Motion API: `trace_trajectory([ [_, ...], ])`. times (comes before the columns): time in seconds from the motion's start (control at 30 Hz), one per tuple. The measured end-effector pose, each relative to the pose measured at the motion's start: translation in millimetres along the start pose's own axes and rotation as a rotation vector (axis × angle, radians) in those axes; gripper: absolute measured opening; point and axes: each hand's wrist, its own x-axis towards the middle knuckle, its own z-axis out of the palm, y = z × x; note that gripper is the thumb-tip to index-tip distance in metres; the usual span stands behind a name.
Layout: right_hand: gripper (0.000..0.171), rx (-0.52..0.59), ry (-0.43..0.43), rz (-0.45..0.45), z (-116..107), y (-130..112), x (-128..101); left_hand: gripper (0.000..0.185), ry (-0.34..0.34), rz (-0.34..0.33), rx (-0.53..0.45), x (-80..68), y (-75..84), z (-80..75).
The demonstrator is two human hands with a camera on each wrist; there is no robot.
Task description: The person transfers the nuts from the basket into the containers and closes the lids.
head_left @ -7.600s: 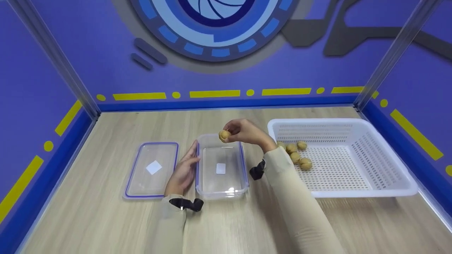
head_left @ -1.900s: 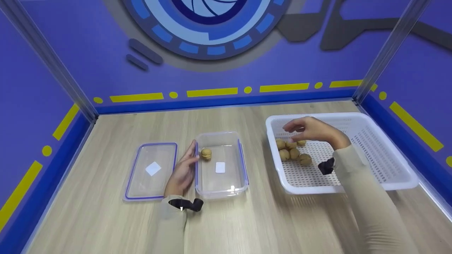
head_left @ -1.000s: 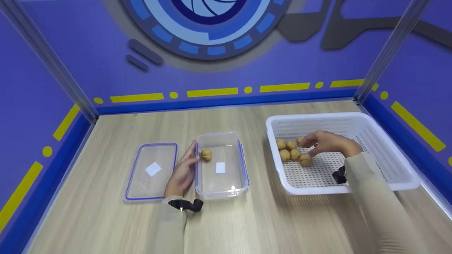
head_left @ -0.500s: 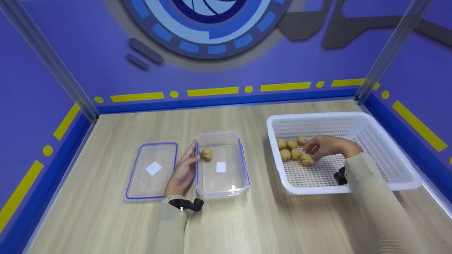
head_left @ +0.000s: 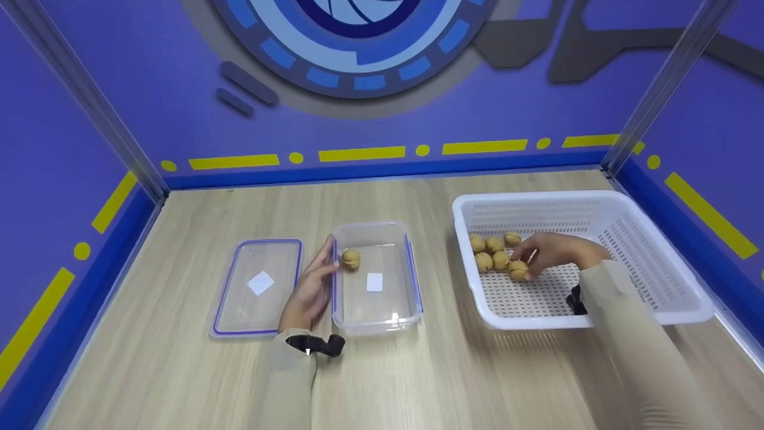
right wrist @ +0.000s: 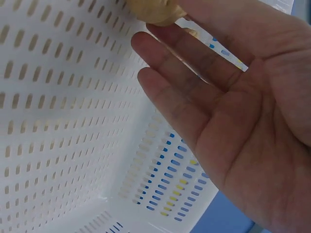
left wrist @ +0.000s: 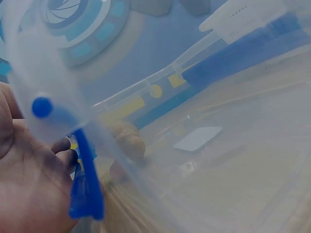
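Looking down from your head camera, you get the whole layout: the clear container [head_left: 376, 278] at the middle of the desk [head_left: 418, 370], its lid [head_left: 256, 286] lying flat just to the left, and the white basket [head_left: 644, 263] off to the right. Your wrist cameras fill in the close detail. The left wrist view looks through the container wall [left wrist: 204, 145] and catches the blue clip [left wrist: 85, 184] against your palm, with one walnut [left wrist: 127, 141] blurred behind the plastic; the head view puts that walnut [head_left: 350, 258] inside the container, near its far left corner. The right wrist view shows your palm and the perforated basket floor [right wrist: 58, 121], which the head view largely hides under your hand.

Your left hand [head_left: 310, 289] lies flat on the desk between lid and container, fingers straight and pointing away from you, pressed along the container's left wall. Your right arm reaches across the basket's near rim, and your right hand [head_left: 552, 254] is down among the loose walnuts [head_left: 492, 254] at the basket's left side. Its fingers [right wrist: 170, 82] are extended and only lightly bent, the palm open; the fingertips touch a walnut [right wrist: 155, 10] at the top of the wrist view, the nearest walnut of the cluster [head_left: 518, 270], without closing round it.
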Motion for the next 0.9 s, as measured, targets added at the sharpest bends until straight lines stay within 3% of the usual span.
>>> trace_trajectory([
  [0.37,0.045,-0.008,-0.005,0.005,1.8,-0.8,0.5,0.067,0.013,0.002,-0.007,-0.7,-0.3,0.5],
  [0.9,0.038,-0.043,-0.017,-0.060,-1.1,2.8,-0.8,0.066,0.010,-0.006,-0.012,0.6,-0.4,-0.7],
])
